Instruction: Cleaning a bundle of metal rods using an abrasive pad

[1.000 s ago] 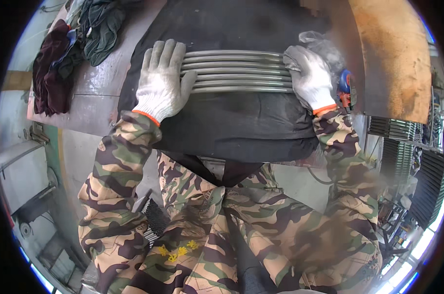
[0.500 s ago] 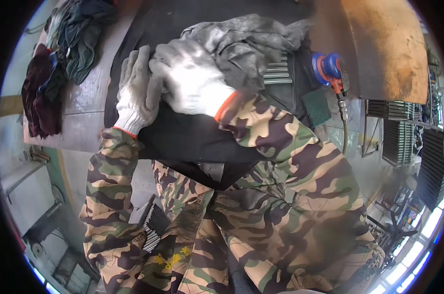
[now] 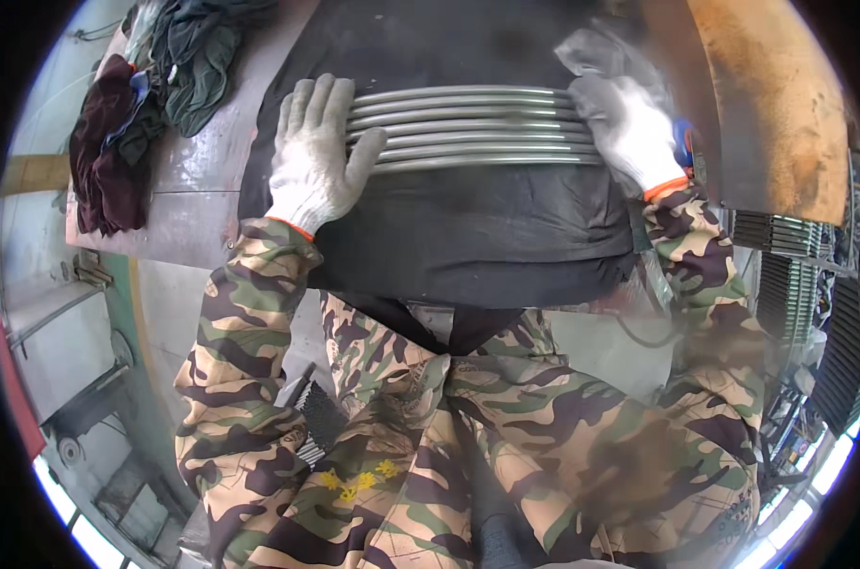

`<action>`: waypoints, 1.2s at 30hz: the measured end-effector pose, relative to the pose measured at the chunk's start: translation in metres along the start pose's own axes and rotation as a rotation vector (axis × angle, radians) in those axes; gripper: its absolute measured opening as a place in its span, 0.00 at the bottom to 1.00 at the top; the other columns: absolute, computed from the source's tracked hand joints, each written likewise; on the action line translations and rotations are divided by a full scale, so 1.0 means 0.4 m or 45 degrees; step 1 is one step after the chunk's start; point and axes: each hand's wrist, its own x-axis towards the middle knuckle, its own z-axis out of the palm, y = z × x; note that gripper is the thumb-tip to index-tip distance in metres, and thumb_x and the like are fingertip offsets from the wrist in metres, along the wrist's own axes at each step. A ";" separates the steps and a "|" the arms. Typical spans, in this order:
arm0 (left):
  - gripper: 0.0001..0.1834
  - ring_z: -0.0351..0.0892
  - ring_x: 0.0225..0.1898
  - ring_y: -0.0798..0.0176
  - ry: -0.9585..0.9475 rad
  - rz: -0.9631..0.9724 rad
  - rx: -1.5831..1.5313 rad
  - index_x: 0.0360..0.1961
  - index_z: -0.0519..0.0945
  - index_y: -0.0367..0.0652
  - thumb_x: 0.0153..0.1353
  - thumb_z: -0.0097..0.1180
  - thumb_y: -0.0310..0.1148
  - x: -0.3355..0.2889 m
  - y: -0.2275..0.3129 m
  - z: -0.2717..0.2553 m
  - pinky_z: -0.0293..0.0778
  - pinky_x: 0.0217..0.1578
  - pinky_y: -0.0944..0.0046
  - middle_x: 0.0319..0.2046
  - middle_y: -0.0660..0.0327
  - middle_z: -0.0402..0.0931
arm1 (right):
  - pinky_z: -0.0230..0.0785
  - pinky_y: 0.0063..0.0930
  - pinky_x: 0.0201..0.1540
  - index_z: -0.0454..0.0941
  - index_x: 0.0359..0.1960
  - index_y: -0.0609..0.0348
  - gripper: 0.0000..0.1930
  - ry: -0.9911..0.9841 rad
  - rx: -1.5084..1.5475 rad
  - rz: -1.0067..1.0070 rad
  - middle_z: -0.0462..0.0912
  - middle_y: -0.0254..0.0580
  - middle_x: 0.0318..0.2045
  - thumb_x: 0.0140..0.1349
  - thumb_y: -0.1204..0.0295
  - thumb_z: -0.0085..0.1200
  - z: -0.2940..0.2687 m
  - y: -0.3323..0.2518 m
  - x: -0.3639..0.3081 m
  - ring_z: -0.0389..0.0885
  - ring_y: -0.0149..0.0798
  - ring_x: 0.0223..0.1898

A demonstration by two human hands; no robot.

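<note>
Several slim metal rods (image 3: pixel 468 126) lie side by side across a black cloth (image 3: pixel 449 223) on the table. My left hand (image 3: pixel 316 156), in a white knit glove with grey-coated fingers, lies flat on their left ends, fingers stretched and thumb apart. At the right ends is my right hand (image 3: pixel 634 128), gloved the same way, its fingers curled at a crumpled grey rag (image 3: pixel 615 55). Part of the rag is hidden behind that hand, so the exact grip is only partly visible.
A blue sander (image 3: pixel 682 142) shows partly behind my right hand. Dark rags (image 3: pixel 198 71) and a maroon cloth (image 3: pixel 108 152) lie at the far left. A brown stained board (image 3: pixel 776 104) stands at the right, near racks of rods (image 3: pixel 786 294).
My right hand has swept from the left side to the right with the grey rag, uncovering the rods. My left hand has shifted slightly right and now rests on the rod ends.
</note>
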 end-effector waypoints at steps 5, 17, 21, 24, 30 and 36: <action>0.38 0.66 0.72 0.26 0.146 0.035 -0.002 0.68 0.74 0.30 0.67 0.64 0.49 -0.009 0.014 -0.007 0.60 0.74 0.35 0.67 0.35 0.73 | 0.84 0.42 0.47 0.87 0.55 0.36 0.21 0.491 0.060 -0.058 0.88 0.38 0.40 0.60 0.73 0.68 -0.129 -0.120 0.060 0.88 0.47 0.42; 0.36 0.65 0.71 0.27 0.042 0.032 -0.355 0.71 0.70 0.29 0.71 0.56 0.45 0.029 0.018 -0.046 0.59 0.74 0.36 0.66 0.35 0.73 | 0.67 0.56 0.66 0.82 0.59 0.55 0.27 0.284 0.417 -0.414 0.82 0.44 0.56 0.54 0.66 0.63 0.130 -0.530 0.146 0.78 0.52 0.59; 0.36 0.66 0.71 0.31 0.081 0.144 0.083 0.70 0.71 0.31 0.69 0.60 0.48 0.034 0.018 -0.001 0.58 0.73 0.35 0.67 0.41 0.73 | 0.75 0.50 0.66 0.85 0.57 0.50 0.26 0.286 0.461 -0.335 0.83 0.45 0.60 0.52 0.75 0.62 0.149 -0.278 0.069 0.80 0.54 0.63; 0.36 0.64 0.74 0.31 0.029 0.085 0.154 0.71 0.71 0.33 0.70 0.60 0.46 0.046 0.033 -0.017 0.55 0.75 0.34 0.69 0.40 0.72 | 0.78 0.48 0.62 0.86 0.58 0.50 0.28 0.133 0.288 -0.192 0.88 0.50 0.55 0.52 0.78 0.59 0.069 -0.092 0.038 0.84 0.59 0.58; 0.33 0.65 0.74 0.28 0.045 -0.009 -0.053 0.71 0.73 0.33 0.72 0.58 0.43 0.034 0.017 -0.023 0.56 0.76 0.35 0.69 0.36 0.73 | 0.77 0.51 0.59 0.82 0.62 0.42 0.25 0.295 0.015 -0.104 0.87 0.41 0.53 0.61 0.70 0.61 0.015 -0.068 0.055 0.84 0.54 0.54; 0.32 0.68 0.69 0.25 0.214 0.092 -0.230 0.72 0.70 0.28 0.75 0.51 0.41 0.029 -0.029 0.033 0.61 0.73 0.37 0.67 0.33 0.74 | 0.71 0.55 0.65 0.83 0.58 0.58 0.23 0.418 0.205 -0.264 0.83 0.48 0.56 0.62 0.64 0.63 0.145 -0.561 0.086 0.79 0.56 0.58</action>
